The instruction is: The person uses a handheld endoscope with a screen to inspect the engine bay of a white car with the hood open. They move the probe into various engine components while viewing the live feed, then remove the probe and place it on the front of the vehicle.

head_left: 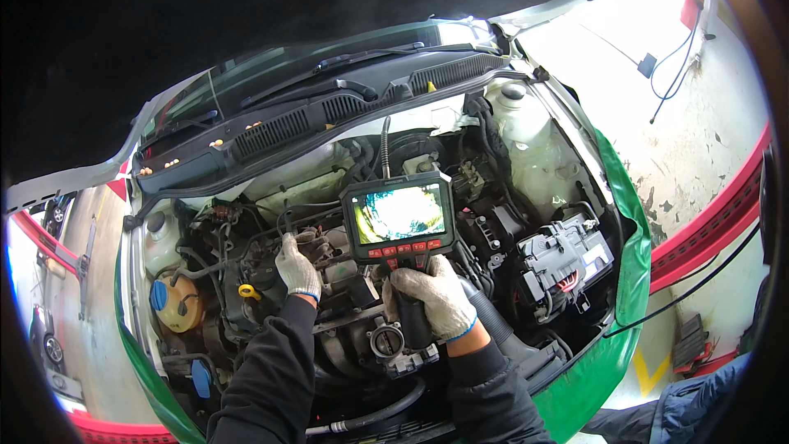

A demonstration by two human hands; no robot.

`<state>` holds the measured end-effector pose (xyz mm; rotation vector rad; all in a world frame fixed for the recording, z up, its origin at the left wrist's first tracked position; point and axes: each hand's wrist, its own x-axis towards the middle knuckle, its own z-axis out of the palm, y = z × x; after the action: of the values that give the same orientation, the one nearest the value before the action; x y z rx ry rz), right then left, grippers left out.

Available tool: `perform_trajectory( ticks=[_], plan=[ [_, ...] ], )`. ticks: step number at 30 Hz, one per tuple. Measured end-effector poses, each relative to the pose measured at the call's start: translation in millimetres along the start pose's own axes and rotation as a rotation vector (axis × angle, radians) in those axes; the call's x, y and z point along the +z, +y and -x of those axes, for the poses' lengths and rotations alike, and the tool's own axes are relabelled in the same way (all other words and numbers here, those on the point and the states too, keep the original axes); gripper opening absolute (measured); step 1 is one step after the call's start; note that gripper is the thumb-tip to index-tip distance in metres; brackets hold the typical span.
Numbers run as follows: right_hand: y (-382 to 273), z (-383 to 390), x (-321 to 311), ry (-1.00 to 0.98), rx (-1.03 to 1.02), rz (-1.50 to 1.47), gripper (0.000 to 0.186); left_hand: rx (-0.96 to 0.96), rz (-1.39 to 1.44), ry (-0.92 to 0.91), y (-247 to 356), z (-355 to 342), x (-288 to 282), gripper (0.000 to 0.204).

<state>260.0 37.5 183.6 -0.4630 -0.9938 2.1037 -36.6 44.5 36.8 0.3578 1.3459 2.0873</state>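
My right hand, in a white knit glove, is wrapped round the black pistol grip of a borescope. Its lit screen shows a bright, yellowish, round hollow, with red buttons below. A dark ribbed stem rises from its top. My left hand, gloved the same way, is closed by the engine, pinching a thin black cable that bends up above the fingers. Where the cable's end lies is hidden. An open throttle body sits just below the borescope.
The raised hood hangs overhead. A yellow dipstick handle and a coolant tank with blue cap are at left, a grey fuse box at right. A green fender cover lines the bay's edge. Red lift arms flank the car.
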Motion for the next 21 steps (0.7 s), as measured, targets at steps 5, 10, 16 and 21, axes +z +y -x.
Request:
perform_trajectory(
  ticks=[5,10,16,21],
  plan=[
    [0.6,-1.2,0.6,0.005,0.022,0.002,0.031,0.046,-0.023,-0.017,-4.7,-0.7,-3.8,0.049],
    [0.8,-0.5,1.3,0.050,-0.005,0.000,0.031,0.078,-0.051,-0.080,-8.0,0.3,-5.2,0.044],
    [0.7,-0.1,0.6,0.059,-0.039,0.044,0.029,0.106,-0.042,-0.092,-20.0,-10.1,-12.5,0.037],
    [2.5,0.0,0.8,0.082,-0.047,0.020,0.029,0.076,-0.044,-0.082,-22.3,-10.8,-11.7,0.034]
  ],
)
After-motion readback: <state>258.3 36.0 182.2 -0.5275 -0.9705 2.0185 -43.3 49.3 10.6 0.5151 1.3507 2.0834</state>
